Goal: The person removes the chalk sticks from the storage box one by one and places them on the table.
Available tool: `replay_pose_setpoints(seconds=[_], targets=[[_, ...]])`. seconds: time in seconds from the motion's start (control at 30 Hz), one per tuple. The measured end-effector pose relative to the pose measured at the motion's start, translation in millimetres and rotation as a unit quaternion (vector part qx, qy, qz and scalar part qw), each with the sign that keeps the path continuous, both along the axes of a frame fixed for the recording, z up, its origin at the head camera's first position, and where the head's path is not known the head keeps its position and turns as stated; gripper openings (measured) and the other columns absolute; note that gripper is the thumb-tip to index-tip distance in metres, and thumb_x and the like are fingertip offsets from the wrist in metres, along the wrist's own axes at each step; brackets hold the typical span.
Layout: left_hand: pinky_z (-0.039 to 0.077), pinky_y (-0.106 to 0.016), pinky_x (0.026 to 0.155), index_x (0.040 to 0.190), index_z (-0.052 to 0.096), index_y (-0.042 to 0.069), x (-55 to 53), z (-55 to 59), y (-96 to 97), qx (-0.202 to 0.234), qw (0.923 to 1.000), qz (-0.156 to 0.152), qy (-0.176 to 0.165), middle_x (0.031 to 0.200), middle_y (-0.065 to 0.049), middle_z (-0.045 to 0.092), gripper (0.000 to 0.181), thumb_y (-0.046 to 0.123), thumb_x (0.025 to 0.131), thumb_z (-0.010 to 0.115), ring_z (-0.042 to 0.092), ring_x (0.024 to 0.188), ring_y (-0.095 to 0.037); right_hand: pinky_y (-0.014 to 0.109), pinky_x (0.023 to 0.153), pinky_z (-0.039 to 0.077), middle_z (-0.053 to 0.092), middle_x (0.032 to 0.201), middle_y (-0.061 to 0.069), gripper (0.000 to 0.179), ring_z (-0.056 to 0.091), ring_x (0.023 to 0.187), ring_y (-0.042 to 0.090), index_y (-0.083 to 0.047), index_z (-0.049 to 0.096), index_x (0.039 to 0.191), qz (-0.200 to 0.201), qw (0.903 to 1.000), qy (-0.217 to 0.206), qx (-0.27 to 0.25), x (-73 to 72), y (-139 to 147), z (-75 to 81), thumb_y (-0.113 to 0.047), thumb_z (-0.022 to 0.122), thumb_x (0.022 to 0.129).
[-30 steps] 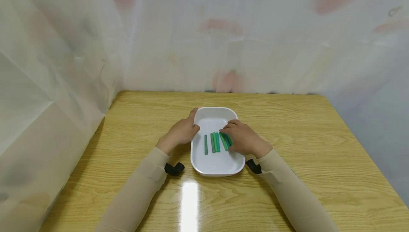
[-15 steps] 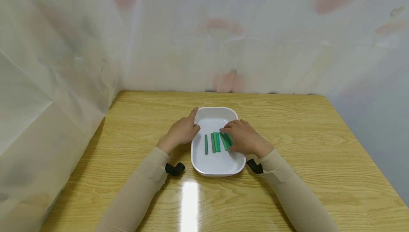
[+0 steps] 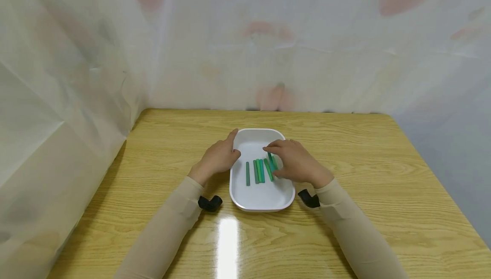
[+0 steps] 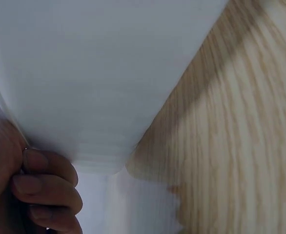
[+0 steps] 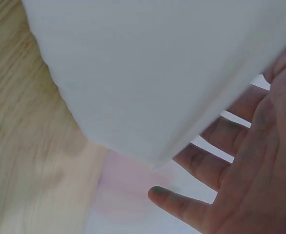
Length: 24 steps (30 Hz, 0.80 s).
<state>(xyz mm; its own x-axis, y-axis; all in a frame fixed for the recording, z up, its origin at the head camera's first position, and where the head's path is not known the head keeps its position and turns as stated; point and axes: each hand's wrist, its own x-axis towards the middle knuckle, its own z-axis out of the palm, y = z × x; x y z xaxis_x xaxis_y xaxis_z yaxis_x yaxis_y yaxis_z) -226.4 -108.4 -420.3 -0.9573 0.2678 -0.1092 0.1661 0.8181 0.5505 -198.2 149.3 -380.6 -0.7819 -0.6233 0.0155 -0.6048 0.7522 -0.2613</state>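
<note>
A white rectangular tray with rounded corners stands mid-table. Several thin sticks in shades of green and teal, like crayons or pastels, lie in it, mostly side by side. My left hand grips the tray's left rim, thumb inside; in the left wrist view its curled fingers are at the outer wall. Over the tray's right side, my right hand pinches a dark green stick lengthwise between finger and thumb. In the right wrist view the tray wall hides that stick and the fingertips.
The wooden table extends around the tray. White sheeting with faded reddish patches hangs behind and at the left. A black curved piece is at the left wrist, another black piece at the right.
My right hand has lifted slightly and shifted right, its fingers spreading, and a dark green stick has tilted up between finger and thumb. The left hand and tray stay in place.
</note>
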Motion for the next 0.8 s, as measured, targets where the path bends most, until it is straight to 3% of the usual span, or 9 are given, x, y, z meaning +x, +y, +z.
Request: replay_pose_setpoints(seconds=[0.13,0.27,0.5,0.8], targets=[[0.052,-0.033,0.064,0.166,0.017,0.014,-1.3,-2.8,-3.3,0.032,0.9995,-0.005,-0.004,0.110,-0.014,0.072,0.075,0.025,0.100,0.051,0.066,0.077,-0.021,0.060,0.109,0.043,0.063,0.142,0.013,0.069,0.060,0.128,0.036,-0.007,0.063,0.142,-0.001,0.9999,0.006,-0.013,0.1,1.3,3.0,-0.023,0.089,0.080],[0.058,-0.038,0.078,0.165,0.020,0.020,-1.9,-4.4,-6.9,0.057,0.9983,-0.008,-0.009,0.138,-0.016,0.065,0.073,0.028,0.100,0.052,0.070,0.092,-0.024,0.060,0.110,0.043,0.062,0.143,0.014,0.069,0.059,0.129,0.037,-0.007,0.062,0.142,-0.002,0.9997,0.010,-0.023,-0.1,3.3,6.1,-0.022,0.088,0.081],[0.060,-0.040,0.081,0.164,0.021,0.023,-3.2,-6.7,-7.9,0.075,0.9970,-0.003,-0.018,0.144,-0.017,0.061,0.073,0.029,0.099,0.054,0.071,0.098,-0.026,0.060,0.112,0.041,0.061,0.144,0.014,0.068,0.058,0.131,0.036,-0.007,0.061,0.143,-0.009,0.9991,0.012,-0.039,0.2,6.4,11.0,-0.022,0.087,0.082],[0.060,-0.044,0.089,0.163,0.023,0.019,-4.3,-7.0,-7.3,0.088,0.9960,-0.002,-0.014,0.151,-0.016,0.054,0.074,0.026,0.098,0.055,0.067,0.113,-0.029,0.059,0.110,0.043,0.061,0.145,0.013,0.069,0.058,0.131,0.036,-0.007,0.061,0.144,-0.017,0.9985,0.021,-0.049,-0.4,11.0,17.0,-0.022,0.087,0.082]])
